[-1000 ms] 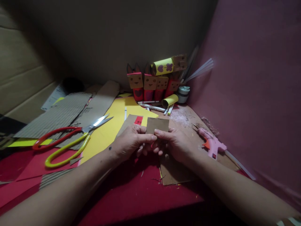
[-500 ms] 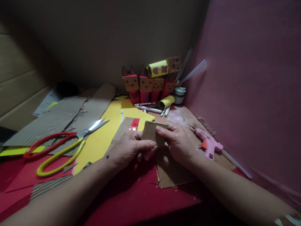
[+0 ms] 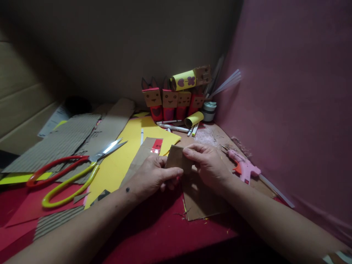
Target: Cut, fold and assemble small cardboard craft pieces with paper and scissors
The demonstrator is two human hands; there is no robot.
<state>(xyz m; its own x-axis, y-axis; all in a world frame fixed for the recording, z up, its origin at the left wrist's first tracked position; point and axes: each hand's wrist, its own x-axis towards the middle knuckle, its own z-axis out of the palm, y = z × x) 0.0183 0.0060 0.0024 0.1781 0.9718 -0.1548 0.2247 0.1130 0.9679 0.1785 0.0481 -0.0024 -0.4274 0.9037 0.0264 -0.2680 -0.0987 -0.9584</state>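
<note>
A small brown piece of cardboard (image 3: pixel 177 158) is held up between both hands over the table. My left hand (image 3: pixel 155 172) pinches its lower left part, thumb across the front. With thumb and fingers, my right hand (image 3: pixel 205 161) grips its right edge. Below them lies a larger flat sheet of brown cardboard (image 3: pixel 202 201). To the left rest large scissors (image 3: pixel 93 157) with one red and one yellow handle, blades apart. A pink glue gun (image 3: pixel 244 165) with a glue stick in its back lies to the right of my right hand.
Several cardboard animal figures (image 3: pixel 152 99) stand at the back, with a yellow one (image 3: pixel 184 80) lying on top. Markers (image 3: pixel 176 128), a yellow paper tube (image 3: pixel 194 119) and a small jar (image 3: pixel 209 111) are nearby. Corrugated cardboard (image 3: pixel 55 141) and yellow paper (image 3: pixel 110 179) cover the left. A pink wall (image 3: pixel 288 110) bounds the right.
The small cardboard piece has turned and tilted slightly between my hands. My right hand has shifted a little on its edge. The things on the table keep their places.
</note>
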